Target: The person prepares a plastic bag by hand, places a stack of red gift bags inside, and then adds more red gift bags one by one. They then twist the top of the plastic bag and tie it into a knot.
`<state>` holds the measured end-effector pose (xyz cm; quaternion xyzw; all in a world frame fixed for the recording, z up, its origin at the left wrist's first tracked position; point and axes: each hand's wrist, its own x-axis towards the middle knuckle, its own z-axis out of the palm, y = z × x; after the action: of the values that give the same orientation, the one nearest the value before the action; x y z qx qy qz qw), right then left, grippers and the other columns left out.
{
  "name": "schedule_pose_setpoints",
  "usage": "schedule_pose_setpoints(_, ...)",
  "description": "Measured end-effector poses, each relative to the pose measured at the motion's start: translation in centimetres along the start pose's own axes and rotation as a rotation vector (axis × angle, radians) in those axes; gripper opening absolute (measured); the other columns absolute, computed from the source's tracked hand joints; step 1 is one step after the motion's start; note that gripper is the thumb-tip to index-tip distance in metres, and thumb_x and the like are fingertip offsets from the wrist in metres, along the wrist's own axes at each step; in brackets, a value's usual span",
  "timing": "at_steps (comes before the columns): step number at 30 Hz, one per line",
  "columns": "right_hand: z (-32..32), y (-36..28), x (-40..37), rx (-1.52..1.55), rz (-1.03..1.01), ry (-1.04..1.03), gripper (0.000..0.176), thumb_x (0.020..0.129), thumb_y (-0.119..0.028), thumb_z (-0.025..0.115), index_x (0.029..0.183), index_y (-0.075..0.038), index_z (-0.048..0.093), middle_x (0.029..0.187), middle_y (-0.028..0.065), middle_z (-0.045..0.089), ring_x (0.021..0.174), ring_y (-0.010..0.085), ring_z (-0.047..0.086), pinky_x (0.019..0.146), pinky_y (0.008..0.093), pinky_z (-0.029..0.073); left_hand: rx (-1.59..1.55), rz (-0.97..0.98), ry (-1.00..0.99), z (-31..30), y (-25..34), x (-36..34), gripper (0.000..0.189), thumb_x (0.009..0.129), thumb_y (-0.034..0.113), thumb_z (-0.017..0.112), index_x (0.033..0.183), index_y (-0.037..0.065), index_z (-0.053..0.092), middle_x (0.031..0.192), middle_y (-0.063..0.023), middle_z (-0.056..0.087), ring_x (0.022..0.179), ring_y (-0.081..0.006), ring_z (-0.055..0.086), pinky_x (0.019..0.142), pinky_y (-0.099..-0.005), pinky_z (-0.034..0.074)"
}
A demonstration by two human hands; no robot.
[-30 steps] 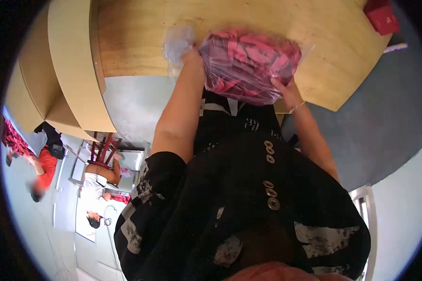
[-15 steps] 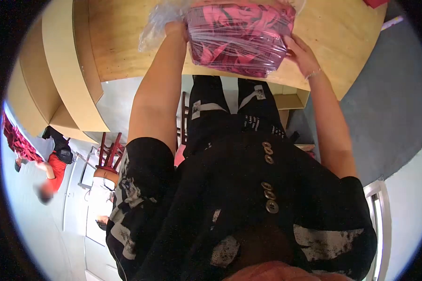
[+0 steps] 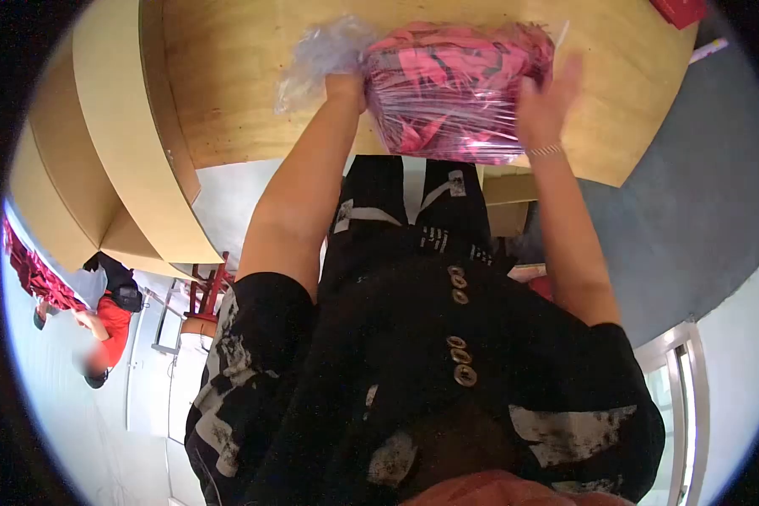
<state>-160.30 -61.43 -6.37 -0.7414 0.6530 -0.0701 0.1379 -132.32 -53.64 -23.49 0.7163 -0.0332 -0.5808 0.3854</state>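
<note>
A clear plastic bag packed with folded red and dark cloth (image 3: 451, 93) lies near the front edge of the wooden table (image 3: 236, 110). My left hand (image 3: 346, 89) grips the bag at its left end, where loose, crumpled plastic (image 3: 325, 55) bunches up; its fingers are mostly hidden. At the right end of the bag is my right hand (image 3: 548, 105), blurred, with thumb and fingers apart and its inner side against the plastic. A thin bracelet circles that wrist.
Curved wooden panels (image 3: 110, 110) stand at the left. A red object (image 3: 681, 10) sits at the table's far right corner. Beyond the panels are a person in red (image 3: 114, 329), a pile of red cloth (image 3: 38, 270) and a red stool (image 3: 211, 291).
The bag and both hands appear lower and further right in the view. My right hand has turned upright, its fingers now pointing away from me. The person in red also appears lower.
</note>
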Motion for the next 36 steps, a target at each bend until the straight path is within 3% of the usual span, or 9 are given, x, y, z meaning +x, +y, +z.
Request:
schedule_pose_setpoints(3,3.2,0.4,1.3,0.200,-0.258,-0.030,0.071,0.088,-0.036,0.050,0.141,0.002,0.022,0.147,0.0234,0.020,0.134,0.0435,0.020,0.108,0.0529,0.019,-0.542,-0.319,0.002,1.6,3.5,-2.6,0.044,0.087,0.036,0.054,0.112,0.001,0.056,0.105,-0.0137,0.062,0.086,-0.0287,0.061,0.070,-0.0419,0.051)
schedule_pose_setpoints(7,1.1,-1.8,0.5,0.002,-0.051,-0.035,0.078,0.087,-0.042,0.050,0.144,-0.001,0.016,0.150,0.0224,0.015,0.136,0.0429,0.016,0.103,0.0652,0.012,0.022,-0.040,0.070,1.5,-0.1,-0.3,0.042,0.086,0.033,0.055,0.112,-0.001,0.056,0.105,-0.0141,0.063,0.087,-0.0290,0.061,0.068,-0.0425,0.051)
schedule_pose_setpoints(13,-1.1,-11.3,-3.2,0.172,-0.616,-0.172,0.075,0.075,-0.044,0.064,0.135,-0.006,0.040,0.146,0.0171,0.028,0.137,0.0341,0.021,0.106,0.0619,0.009,0.269,-0.013,0.217,2.6,3.7,-4.2,0.047,0.084,0.033,0.059,0.110,-0.006,0.057,0.103,-0.0165,0.064,0.089,-0.0272,0.061,0.071,-0.0407,0.050)
schedule_pose_setpoints(15,2.3,-9.2,-2.7,0.019,-0.495,-0.311,0.072,0.075,-0.046,0.063,0.137,-0.016,0.041,0.147,0.0068,0.030,0.136,0.0263,0.026,0.104,0.0620,0.018,0.099,-0.232,0.308,2.3,1.9,-2.5,0.050,0.086,0.034,0.055,0.112,-0.009,0.056,0.105,-0.0187,0.064,0.093,-0.0278,0.062,0.073,-0.0390,0.049)
schedule_pose_setpoints(21,1.8,-7.4,-2.1,-0.105,-0.471,-0.406,0.073,0.082,-0.047,0.055,0.143,-0.013,0.030,0.152,0.0081,0.020,0.140,0.0257,0.017,0.106,0.0586,0.016,0.483,0.357,0.402,2.1,-1.7,-0.3,0.054,0.087,0.042,0.053,0.116,-0.004,0.054,0.109,-0.0127,0.062,0.093,-0.0225,0.060,0.074,-0.0364,0.049)
schedule_pose_setpoints(27,1.6,-12.5,-2.7,0.321,-0.813,-0.235,0.069,0.079,-0.036,0.062,0.138,-0.012,0.037,0.148,0.0152,0.027,0.138,0.0304,0.023,0.104,0.0580,0.018,0.319,0.100,0.218,-0.9,-2.8,0.9,0.047,0.089,0.040,0.046,0.113,0.001,0.057,0.109,-0.0165,0.062,0.096,-0.0297,0.060,0.077,-0.0403,0.048)
schedule_pose_setpoints(30,5.2,-12.0,-2.0,0.265,-0.780,-0.343,0.064,0.080,-0.036,0.061,0.136,-0.012,0.040,0.145,0.0145,0.031,0.135,0.0292,0.029,0.105,0.0527,0.022,0.875,0.251,0.141,-1.8,-1.7,1.0,0.045,0.091,0.039,0.042,0.112,0.002,0.058,0.108,-0.0179,0.063,0.095,-0.0314,0.061,0.076,-0.0415,0.048)
schedule_pose_setpoints(33,4.3,-11.2,-1.7,0.354,-0.742,-0.371,0.066,0.081,-0.036,0.060,0.135,-0.005,0.038,0.144,0.0161,0.031,0.134,0.0317,0.030,0.106,0.0492,0.024,0.752,0.364,0.144,-1.6,-2.1,-0.2,0.044,0.092,0.035,0.045,0.112,-0.002,0.056,0.104,-0.0174,0.064,0.090,-0.0286,0.062,0.074,-0.0404,0.049)
schedule_pose_setpoints(36,1.1,-11.0,2.2,0.520,-0.705,-0.251,0.058,0.085,-0.035,0.056,0.132,-0.003,0.042,0.141,0.0170,0.036,0.130,0.0323,0.035,0.107,0.0477,0.025,0.406,0.072,0.320,0.1,1.6,-2.2,0.042,0.092,0.032,0.046,0.113,-0.003,0.056,0.103,-0.0181,0.064,0.088,-0.0268,0.061,0.072,-0.0409,0.049)
